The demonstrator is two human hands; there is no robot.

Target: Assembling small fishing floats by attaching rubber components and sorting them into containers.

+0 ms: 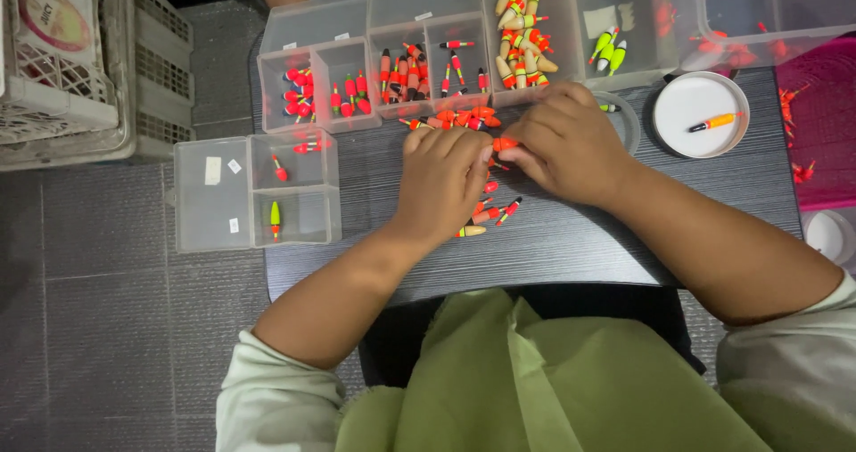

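The fingers (496, 152) of both hands meet on one small orange float (505, 143), pinched between them. The left hand (441, 180) lies flat on the dark worktop (571, 238); the right hand (566, 144) curls close beside it. More floats (489, 209) lie under the left hand. Clear compartment boxes (419, 51) stand just behind, and the front edge has free room.

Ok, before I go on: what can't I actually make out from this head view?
- Head view: the grip on the orange float is hidden; the left hand and right hand cover it.
- Floats under both palms: covered, count unknown.
- Clear bins along the top: cut off by the frame edge.
- White crate, left: cut off.
- Float in the white lid: too small for detail.
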